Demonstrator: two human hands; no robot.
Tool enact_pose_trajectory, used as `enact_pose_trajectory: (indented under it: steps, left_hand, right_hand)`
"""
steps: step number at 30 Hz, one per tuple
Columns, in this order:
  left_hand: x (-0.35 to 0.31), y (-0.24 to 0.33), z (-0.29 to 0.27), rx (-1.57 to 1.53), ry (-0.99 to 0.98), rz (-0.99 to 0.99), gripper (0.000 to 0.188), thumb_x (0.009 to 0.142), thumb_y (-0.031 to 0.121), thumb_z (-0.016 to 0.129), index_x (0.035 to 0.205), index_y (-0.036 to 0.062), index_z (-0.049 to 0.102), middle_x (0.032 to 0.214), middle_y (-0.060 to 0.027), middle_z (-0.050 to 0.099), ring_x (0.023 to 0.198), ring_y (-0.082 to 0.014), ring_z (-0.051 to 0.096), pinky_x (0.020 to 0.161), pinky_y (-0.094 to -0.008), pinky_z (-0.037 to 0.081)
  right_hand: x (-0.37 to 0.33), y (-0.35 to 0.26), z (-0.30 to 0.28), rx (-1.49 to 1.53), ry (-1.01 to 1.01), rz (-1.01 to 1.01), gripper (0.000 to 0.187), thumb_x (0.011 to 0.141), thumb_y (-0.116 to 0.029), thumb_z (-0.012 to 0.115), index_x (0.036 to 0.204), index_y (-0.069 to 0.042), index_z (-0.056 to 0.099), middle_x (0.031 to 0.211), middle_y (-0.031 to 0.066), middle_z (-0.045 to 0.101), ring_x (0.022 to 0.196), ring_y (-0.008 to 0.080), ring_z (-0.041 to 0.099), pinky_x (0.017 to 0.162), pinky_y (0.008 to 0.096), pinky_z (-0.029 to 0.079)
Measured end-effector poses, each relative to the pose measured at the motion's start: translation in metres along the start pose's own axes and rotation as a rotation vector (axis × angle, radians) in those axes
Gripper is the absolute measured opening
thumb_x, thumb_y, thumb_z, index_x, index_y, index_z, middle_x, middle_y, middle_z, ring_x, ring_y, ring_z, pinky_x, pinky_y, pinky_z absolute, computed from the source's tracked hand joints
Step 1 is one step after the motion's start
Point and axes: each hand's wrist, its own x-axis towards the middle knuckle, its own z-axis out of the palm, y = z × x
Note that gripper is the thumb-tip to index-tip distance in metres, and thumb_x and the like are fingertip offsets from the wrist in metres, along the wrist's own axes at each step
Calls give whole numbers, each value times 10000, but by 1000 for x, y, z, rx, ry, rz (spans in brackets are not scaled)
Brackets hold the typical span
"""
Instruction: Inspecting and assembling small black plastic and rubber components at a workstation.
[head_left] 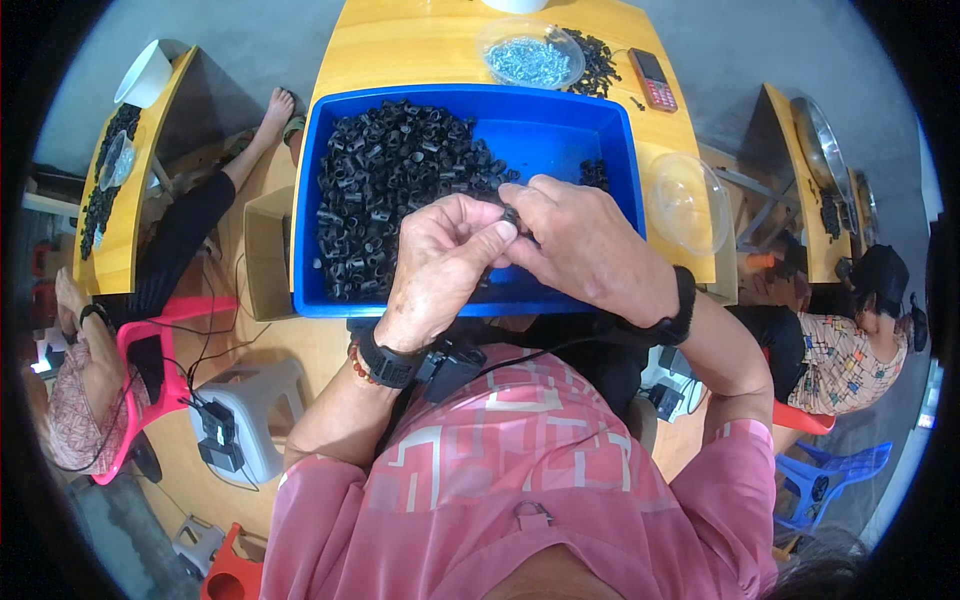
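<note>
Above the tray (545,140), the left hand (440,255) and the right hand (595,245) pinch a part (511,214), fingers nearly closed, and much seems undone: big heap (385,165) at its left, small cluster (594,173) at its right.

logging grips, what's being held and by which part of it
A small black piece, pinched by the fingers of the left hand and right hand; which part is hidden.

Pink top (520,470) w/ wht geo. print, short slvs (725,510), blk wrist straps (388,362), red beads (359,364) L wrist
</note>
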Motion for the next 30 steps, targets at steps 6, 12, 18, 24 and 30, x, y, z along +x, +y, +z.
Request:
enact_pose_trajectory:
  steps: [6,12,18,24,30]
  left_hand:
    - [-1,1,1,30,34,30,83,899,9,679,959,-34,641,836,-86,694,722,-124,652,695,-258,552]
    - [-2,2,1,113,38,37,93,903,20,682,965,-33,637,851,-81,692,744,-125,655,706,-255,553]
    - [-1,0,0,41,-12,66,114,916,27,669,1012,-18,627,875,-79,691,762,-115,657,709,-259,571]
    - [-1,-1,1,69,-31,93,119,911,25,677,1018,-9,637,880,-74,694,761,-108,657,686,-247,569]
    - [-1,2,4,63,-15,70,94,897,31,696,979,-4,665,836,-48,692,716,-79,628,639,-224,537]
  right_hand:
    - [0,0,0,-30,-34,9,414,807,-154,723,1147,47,599,885,178,609,805,369,630,677,413,519]
    - [1,2,-5,76,-36,-58,254,858,-125,651,1034,40,571,879,199,613,857,376,632,724,452,521]
    - [3,11,-11,268,-114,-87,230,875,-79,594,1064,52,577,887,219,612,868,404,621,758,465,506]
    - [5,17,-20,242,-207,-49,135,924,-92,545,981,6,619,848,196,631,842,395,628,748,456,507]
    - [5,17,-20,231,-152,-103,111,917,-101,564,918,-2,614,833,191,631,826,389,632,720,454,512]
